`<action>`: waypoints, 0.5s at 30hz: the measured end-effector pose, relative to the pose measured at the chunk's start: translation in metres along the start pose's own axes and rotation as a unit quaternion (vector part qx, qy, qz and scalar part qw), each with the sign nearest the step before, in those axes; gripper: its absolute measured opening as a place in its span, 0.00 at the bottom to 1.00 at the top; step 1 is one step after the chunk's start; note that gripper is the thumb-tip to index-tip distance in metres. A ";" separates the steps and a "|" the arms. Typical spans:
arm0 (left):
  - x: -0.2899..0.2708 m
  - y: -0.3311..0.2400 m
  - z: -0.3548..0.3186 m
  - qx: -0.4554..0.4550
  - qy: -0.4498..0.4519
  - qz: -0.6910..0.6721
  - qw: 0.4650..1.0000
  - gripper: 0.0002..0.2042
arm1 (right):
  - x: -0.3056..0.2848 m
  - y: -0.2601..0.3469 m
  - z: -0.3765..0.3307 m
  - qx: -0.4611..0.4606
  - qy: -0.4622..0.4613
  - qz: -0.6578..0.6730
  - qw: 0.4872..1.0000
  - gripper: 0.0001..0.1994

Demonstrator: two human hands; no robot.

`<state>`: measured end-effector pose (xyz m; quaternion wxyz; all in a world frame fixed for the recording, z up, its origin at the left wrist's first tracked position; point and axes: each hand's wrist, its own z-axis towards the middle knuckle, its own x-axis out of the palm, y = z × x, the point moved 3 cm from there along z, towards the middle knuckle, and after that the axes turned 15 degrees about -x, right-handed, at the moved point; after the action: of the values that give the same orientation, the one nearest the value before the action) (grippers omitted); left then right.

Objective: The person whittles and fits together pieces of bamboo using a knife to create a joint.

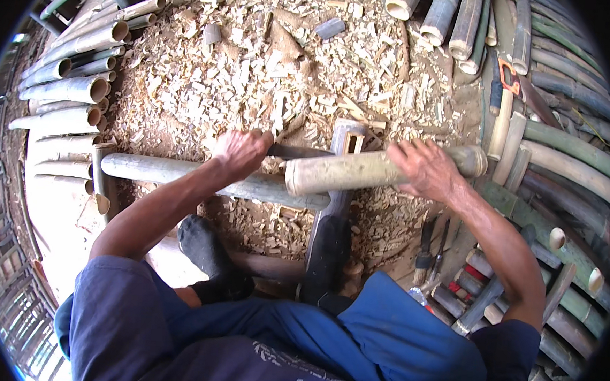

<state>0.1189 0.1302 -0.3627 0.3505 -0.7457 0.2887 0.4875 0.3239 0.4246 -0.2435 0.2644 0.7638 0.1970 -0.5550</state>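
Note:
My left hand [241, 152] is closed around the handle of a large knife [299, 152], whose dark blade points right toward a short bamboo section. My right hand [426, 170] grips that short pale-green bamboo piece [351, 172], holding it level, its cut end facing left. The piece rests over a wooden block [344, 140]. A longer bamboo pole [180, 172] lies crosswise beneath my left forearm. My feet in dark socks [207, 251] sit below, near the pole.
Wood chips and shavings [256, 69] cover the ground ahead. Stacked bamboo poles [74, 78] lie at the left, and more [574, 137] at the right and top. A saw with an orange handle [509, 77] lies at the upper right. Hand tools [430, 250] lie by my right knee.

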 end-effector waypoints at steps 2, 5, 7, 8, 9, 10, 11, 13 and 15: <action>0.003 0.003 -0.002 -0.008 0.036 0.014 0.999 0.02 | 0.001 0.010 0.000 0.090 0.070 0.027 0.993 0.35; 0.007 0.007 -0.006 0.010 -0.002 0.024 1.000 0.03 | -0.026 0.030 0.009 -0.067 -0.017 0.078 0.995 0.40; 0.011 0.006 -0.004 0.008 0.013 0.024 1.000 0.03 | -0.003 0.018 0.000 -0.033 -0.005 0.029 0.999 0.43; 0.013 0.006 -0.001 0.007 0.019 0.024 1.000 0.04 | 0.008 0.010 -0.006 0.017 0.010 -0.007 1.000 0.44; 0.011 0.005 0.003 -0.013 0.073 0.024 0.997 0.05 | 0.014 0.005 -0.009 0.067 0.024 -0.042 0.997 0.44; 0.004 0.004 0.010 -0.036 0.124 0.024 0.991 0.06 | 0.002 0.001 -0.007 0.075 0.036 0.000 0.997 0.43; 0.000 0.004 0.018 -0.058 0.176 0.023 0.982 0.07 | -0.002 0.002 -0.010 0.093 0.032 0.013 0.995 0.43; 0.006 0.026 0.031 -0.010 0.211 -0.236 0.949 0.11 | -0.010 0.018 -0.012 0.121 0.022 0.040 0.992 0.42; 0.003 0.045 0.044 -0.067 0.341 -0.504 0.790 0.17 | -0.022 0.029 -0.010 0.153 -0.024 0.170 0.973 0.40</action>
<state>0.0624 0.1388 -0.3888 0.3742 -0.9250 -0.0607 -0.0265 0.3420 0.4083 -0.2144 0.2391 0.8040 -0.0292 -0.5437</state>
